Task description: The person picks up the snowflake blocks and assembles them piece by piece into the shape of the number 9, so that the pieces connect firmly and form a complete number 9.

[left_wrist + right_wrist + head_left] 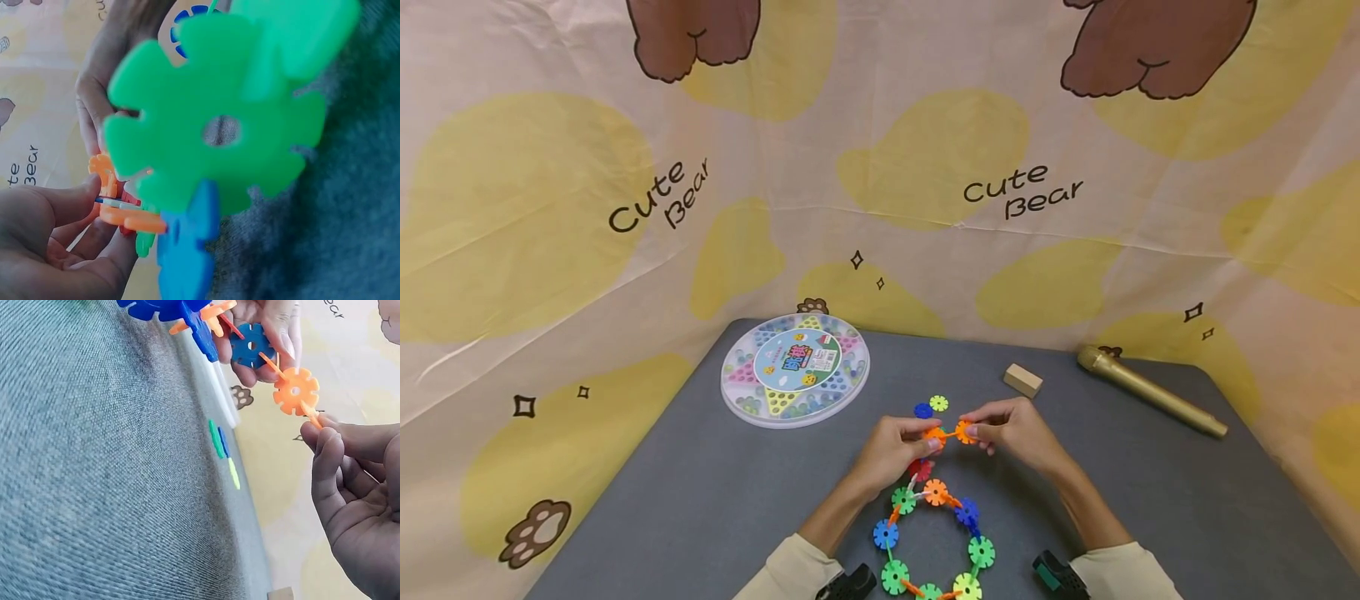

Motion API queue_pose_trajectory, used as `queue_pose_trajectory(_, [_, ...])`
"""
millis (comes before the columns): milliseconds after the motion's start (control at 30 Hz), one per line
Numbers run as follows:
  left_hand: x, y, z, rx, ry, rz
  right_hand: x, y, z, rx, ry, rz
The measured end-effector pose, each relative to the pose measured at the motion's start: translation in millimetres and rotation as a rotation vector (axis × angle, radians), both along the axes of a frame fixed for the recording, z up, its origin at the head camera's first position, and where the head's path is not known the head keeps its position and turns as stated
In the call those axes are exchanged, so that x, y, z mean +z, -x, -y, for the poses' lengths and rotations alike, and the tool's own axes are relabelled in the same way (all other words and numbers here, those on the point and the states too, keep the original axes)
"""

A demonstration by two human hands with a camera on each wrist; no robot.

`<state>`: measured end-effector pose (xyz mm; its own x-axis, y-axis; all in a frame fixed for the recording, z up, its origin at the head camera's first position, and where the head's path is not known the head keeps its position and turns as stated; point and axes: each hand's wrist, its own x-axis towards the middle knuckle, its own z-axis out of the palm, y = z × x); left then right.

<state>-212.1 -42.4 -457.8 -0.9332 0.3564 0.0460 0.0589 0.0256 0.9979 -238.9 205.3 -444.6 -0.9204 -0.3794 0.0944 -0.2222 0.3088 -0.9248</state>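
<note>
My left hand [883, 454] grips the upper end of a chain of notched plastic snowflake discs, its fingers around a blue disc [245, 352] in the right wrist view. An orange disc [304, 383] slots onto that end. My right hand [1018, 432] pinches another orange disc [966, 431] between thumb and fingers, joined edge to edge with the first. Below the hands the chain closes into a ring of green, blue, orange and yellow-green discs, among them a green disc [895, 577]. A red disc [920, 471] hangs between ring and left hand, partly hidden.
Beyond the hands lie a loose yellow-green disc [938, 403] and a blue disc [923, 410]. A round marble game board [752, 402] sits at the back left of the grey table [700, 500]. Back right are a wooden block [1022, 380] and a gold microphone [1150, 392].
</note>
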Motion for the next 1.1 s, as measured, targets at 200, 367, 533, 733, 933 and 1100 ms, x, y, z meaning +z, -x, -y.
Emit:
queue_pose_trajectory(200, [-0.4, 0.7, -0.4, -0.001, 0.026, -0.022, -0.5, -0.1, 2.0, 0.003, -0.015, -0.005])
queue_pose_trajectory(367, [1.1, 2.1, 0.5, 0.008, 0.039, 0.008, -1.1, -0.5, 2.8, -0.002, -0.026, -0.005])
queue_pose_trajectory(533, [5.8, 2.1, 1.5, 0.011, 0.047, 0.028, -0.3, -0.5, 3.2, 0.028, -0.058, -0.022])
queue_pose_trajectory(733, [7.8, 1.7, 2.7, -0.003, 0.092, 0.002, -0.6, 0.1, 0.0, 0.068, -0.024, -0.028])
queue_pose_trajectory(933, [7.9, 4.2, 3.7, 0.000, 0.162, -0.046, -5.0, 4.4, -2.2, 0.020, -0.027, 0.016])
queue_pose_trajectory(1100, [8.9, 5.5, 4.2, -0.010, 0.147, -0.043, -13.2, 14.9, 3.2, 0.060, -0.116, 0.001])
